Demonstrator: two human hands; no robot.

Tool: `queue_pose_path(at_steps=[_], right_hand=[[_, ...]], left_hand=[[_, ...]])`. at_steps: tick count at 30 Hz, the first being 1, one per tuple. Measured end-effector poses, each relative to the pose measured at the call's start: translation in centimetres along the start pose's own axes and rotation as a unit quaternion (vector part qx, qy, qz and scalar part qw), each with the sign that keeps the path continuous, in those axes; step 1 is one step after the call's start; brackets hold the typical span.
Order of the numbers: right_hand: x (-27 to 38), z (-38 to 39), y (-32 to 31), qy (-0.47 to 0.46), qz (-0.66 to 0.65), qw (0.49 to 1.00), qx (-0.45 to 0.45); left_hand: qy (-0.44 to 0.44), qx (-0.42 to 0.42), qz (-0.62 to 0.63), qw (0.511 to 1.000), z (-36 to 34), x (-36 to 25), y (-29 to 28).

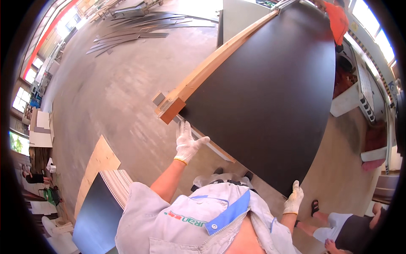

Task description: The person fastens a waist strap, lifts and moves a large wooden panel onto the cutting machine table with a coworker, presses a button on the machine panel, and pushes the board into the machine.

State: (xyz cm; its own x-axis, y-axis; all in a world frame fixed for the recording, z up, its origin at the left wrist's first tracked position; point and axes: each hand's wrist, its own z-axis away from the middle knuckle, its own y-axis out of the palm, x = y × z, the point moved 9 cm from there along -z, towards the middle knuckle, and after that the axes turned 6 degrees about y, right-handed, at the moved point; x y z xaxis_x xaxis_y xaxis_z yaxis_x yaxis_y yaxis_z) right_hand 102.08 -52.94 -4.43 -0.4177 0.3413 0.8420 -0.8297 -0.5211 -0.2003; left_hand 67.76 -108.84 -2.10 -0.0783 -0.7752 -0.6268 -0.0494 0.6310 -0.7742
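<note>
On dark panel edge, gloved hands.

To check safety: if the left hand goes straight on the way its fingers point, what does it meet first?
Probably the dark panel: the left hand already rests at its near edge, fingers pointing up and right across it, just below the reddish wooden block.

Bare concrete floor – bright windows along the workshop walls.

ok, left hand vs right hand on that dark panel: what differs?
The left hand lies on the dark panel's near left edge, close to the wooden beam; the right hand pinches its near right corner. The left arm reaches farther forward. Both wear white work gloves.
</note>
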Motion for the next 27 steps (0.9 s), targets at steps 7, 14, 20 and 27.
queue_pose_path(at_steps=[7, 14, 20, 27], right_hand=[[-0.3, -0.4, 0.4, 0.006, -0.01, 1.0, 0.012], [-0.1, -0.4, 0.5, -0.003, -0.089, 0.996, 0.028], [-0.6, -1.9, 0.6, -0.016, 0.042, 0.999, -0.026], [3.5, 1.9, 0.0, -0.104, 0.123, 0.987, 0.009]], left_hand=[[0.041, -0.015, 0.021, 0.999, 0.5, -1.1, 0.0], [0.011, 0.053, -0.043, 0.998, -1.0, 1.3, 4.1], [-0.001, 0.017, 0.023, 1.0, -0.7, -0.5, 1.1], [0.074, -0.082, 0.047, 0.993, 1.3, -1.3, 0.3]])
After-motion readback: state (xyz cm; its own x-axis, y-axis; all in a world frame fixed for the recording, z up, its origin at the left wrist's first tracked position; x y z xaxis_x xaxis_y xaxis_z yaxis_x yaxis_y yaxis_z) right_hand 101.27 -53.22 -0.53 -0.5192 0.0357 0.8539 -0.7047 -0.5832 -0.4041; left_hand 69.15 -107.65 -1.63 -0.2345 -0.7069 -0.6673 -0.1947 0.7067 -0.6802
